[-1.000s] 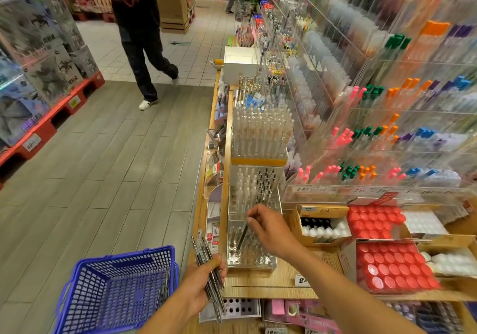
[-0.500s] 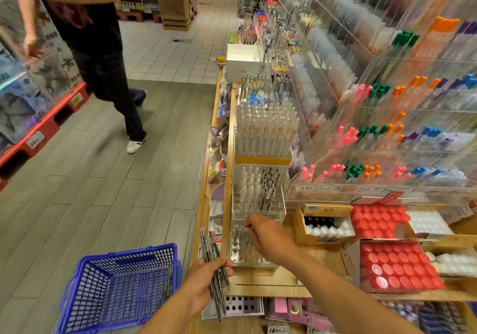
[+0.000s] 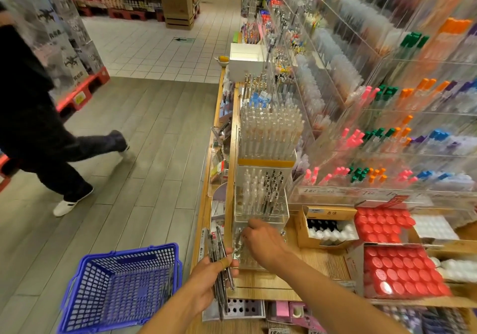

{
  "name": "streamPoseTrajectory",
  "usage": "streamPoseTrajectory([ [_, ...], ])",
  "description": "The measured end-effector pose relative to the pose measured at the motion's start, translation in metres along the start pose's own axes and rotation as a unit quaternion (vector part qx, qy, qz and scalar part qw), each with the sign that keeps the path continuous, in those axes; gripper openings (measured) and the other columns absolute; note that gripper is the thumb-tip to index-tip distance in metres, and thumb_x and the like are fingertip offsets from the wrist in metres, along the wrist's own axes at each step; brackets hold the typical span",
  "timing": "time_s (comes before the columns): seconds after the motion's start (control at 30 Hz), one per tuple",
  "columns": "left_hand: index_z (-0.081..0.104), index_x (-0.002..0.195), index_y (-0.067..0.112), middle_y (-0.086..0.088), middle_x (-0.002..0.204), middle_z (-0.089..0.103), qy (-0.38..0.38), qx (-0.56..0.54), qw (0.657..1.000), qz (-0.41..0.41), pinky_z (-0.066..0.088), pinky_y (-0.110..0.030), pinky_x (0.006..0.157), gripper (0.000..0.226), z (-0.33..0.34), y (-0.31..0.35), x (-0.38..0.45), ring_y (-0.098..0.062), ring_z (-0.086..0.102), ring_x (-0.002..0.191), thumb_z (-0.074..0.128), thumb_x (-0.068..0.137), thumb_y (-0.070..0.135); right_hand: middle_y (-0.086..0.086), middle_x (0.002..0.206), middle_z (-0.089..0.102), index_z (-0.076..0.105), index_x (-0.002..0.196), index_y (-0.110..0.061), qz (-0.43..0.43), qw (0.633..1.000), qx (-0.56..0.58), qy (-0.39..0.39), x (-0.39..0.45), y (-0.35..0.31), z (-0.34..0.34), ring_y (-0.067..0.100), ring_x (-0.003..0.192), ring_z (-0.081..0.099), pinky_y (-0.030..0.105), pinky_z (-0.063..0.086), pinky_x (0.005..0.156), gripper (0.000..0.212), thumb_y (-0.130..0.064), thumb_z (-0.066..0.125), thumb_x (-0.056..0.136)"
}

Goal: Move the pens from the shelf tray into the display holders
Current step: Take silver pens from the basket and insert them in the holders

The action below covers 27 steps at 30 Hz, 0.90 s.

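Left hand point(image 3: 210, 279) grips a pen bundle point(image 3: 219, 264); right hand point(image 3: 263, 243), fingers curled, reaches into the clear holder point(image 3: 260, 220).

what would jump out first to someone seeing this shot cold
Probably the left hand gripping a bundle of dark pens at the shelf's front edge, while the right hand reaches into the clear display holder just beyond. After that, the blue basket at lower left, and the red-capped boxes on the shelf at right.
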<state>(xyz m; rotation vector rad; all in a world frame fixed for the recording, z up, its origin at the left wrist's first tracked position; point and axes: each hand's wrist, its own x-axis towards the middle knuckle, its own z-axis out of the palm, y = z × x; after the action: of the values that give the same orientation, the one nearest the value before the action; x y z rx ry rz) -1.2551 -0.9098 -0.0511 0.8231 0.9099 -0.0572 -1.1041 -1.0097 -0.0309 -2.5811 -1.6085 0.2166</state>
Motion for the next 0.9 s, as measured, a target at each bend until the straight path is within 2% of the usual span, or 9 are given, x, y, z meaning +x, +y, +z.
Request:
streamPoseTrajectory([
  [0.13, 0.065, 0.12, 0.007, -0.021, 0.095, 0.074, -0.021, 0.021, 1.0, -0.002, 0.045, -0.046, 0.085, 0.028, 0.0, 0.001, 0.0, -0.029, 0.067, 0.082, 0.064, 0.092, 0.004, 0.005, 0.099, 0.059, 0.069, 0.101, -0.012, -0.001, 1.0, 0.023, 0.011, 0.002, 0.0, -0.002, 0.025, 0.09, 0.059, 0.03, 0.036, 0.066, 0.017, -0.01, 0.057, 0.089],
  [0.2, 0.065, 0.12, 0.008, -0.02, 0.097, 0.074, -0.038, 0.039, 0.998, -0.007, 0.048, -0.045, 0.082, 0.03, 0.001, 0.003, -0.001, -0.027, 0.069, 0.08, 0.067, 0.09, 0.006, 0.003, 0.105, 0.059, 0.067, 0.109, -0.015, 0.031, 0.99, 0.138, 0.004, 0.002, -0.001, -0.008, 0.021, 0.094, 0.058, 0.028, 0.043, 0.075, 0.019, -0.021, 0.056, 0.095],
  [0.27, 0.062, 0.122, 0.006, -0.019, 0.101, 0.074, -0.058, 0.059, 0.996, -0.014, 0.051, -0.044, 0.078, 0.035, 0.003, 0.003, -0.003, -0.026, 0.069, 0.081, 0.07, 0.088, 0.009, -0.001, 0.103, 0.063, 0.066, 0.112, -0.017, 0.086, 0.946, 0.308, -0.056, 0.003, -0.003, -0.019, 0.013, 0.091, 0.06, 0.024, 0.047, 0.076, 0.021, -0.029, 0.056, 0.098],
  [0.33, 0.06, 0.123, 0.006, -0.02, 0.104, 0.074, -0.073, 0.078, 0.994, -0.016, 0.052, -0.045, 0.079, 0.039, 0.005, 0.003, -0.004, -0.026, 0.07, 0.084, 0.072, 0.086, 0.011, -0.006, 0.092, 0.064, 0.064, 0.102, -0.021, 0.127, 0.877, 0.45, -0.112, 0.002, -0.005, -0.027, 0.001, 0.077, 0.063, 0.016, 0.047, 0.066, 0.013, -0.03, 0.056, 0.098],
  [0.4, 0.061, 0.123, 0.007, -0.02, 0.107, 0.073, -0.083, 0.091, 0.992, -0.012, 0.051, -0.046, 0.084, 0.044, 0.006, 0.004, -0.004, -0.026, 0.071, 0.086, 0.075, 0.082, 0.014, -0.007, 0.084, 0.061, 0.062, 0.092, -0.022, 0.163, 0.826, 0.525, -0.123, 0.0, -0.005, -0.029, -0.004, 0.061, 0.061, 0.012, 0.046, 0.056, 0.008, -0.027, 0.059, 0.097],
  [0.47, 0.061, 0.124, 0.009, -0.02, 0.109, 0.073, -0.101, 0.104, 0.989, -0.012, 0.053, -0.044, 0.082, 0.048, 0.008, 0.005, -0.005, -0.026, 0.071, 0.088, 0.077, 0.08, 0.018, -0.006, 0.076, 0.058, 0.061, 0.088, -0.02, 0.188, 0.806, 0.551, -0.108, -0.003, -0.003, -0.029, -0.003, 0.056, 0.056, 0.013, 0.046, 0.054, 0.01, -0.026, 0.062, 0.095],
  [0.63, 0.059, 0.121, 0.004, -0.02, 0.108, 0.073, -0.098, 0.098, 0.99, -0.012, 0.055, -0.038, 0.072, 0.05, 0.008, 0.006, -0.004, -0.028, 0.07, 0.089, 0.077, 0.078, 0.022, 0.001, 0.074, 0.058, 0.057, 0.092, -0.013, 0.201, 0.808, 0.549, -0.077, -0.006, 0.004, -0.031, 0.011, 0.06, 0.055, 0.02, 0.043, 0.053, 0.013, -0.024, 0.063, 0.095],
  [0.77, 0.055, 0.121, -0.002, -0.023, 0.101, 0.073, -0.041, 0.06, 0.997, -0.011, 0.058, -0.04, 0.066, 0.044, 0.003, 0.007, 0.002, -0.031, 0.07, 0.082, 0.074, 0.085, 0.014, 0.001, 0.076, 0.058, 0.054, 0.094, -0.011, 0.202, 0.836, 0.51, 0.0, -0.007, 0.012, -0.041, 0.014, 0.066, 0.055, 0.037, 0.051, 0.065, 0.013, -0.023, 0.059, 0.097],
  [0.9, 0.059, 0.119, -0.001, -0.02, 0.094, 0.075, 0.014, 0.052, 0.998, -0.02, 0.061, -0.038, 0.062, 0.026, -0.002, 0.006, 0.009, -0.029, 0.072, 0.075, 0.063, 0.094, 0.008, -0.007, 0.079, 0.055, 0.052, 0.094, -0.021, 0.153, 0.89, 0.419, 0.091, -0.008, 0.013, -0.048, 0.004, 0.067, 0.048, 0.017, 0.043, 0.059, 0.01, -0.027, 0.059, 0.096],
])
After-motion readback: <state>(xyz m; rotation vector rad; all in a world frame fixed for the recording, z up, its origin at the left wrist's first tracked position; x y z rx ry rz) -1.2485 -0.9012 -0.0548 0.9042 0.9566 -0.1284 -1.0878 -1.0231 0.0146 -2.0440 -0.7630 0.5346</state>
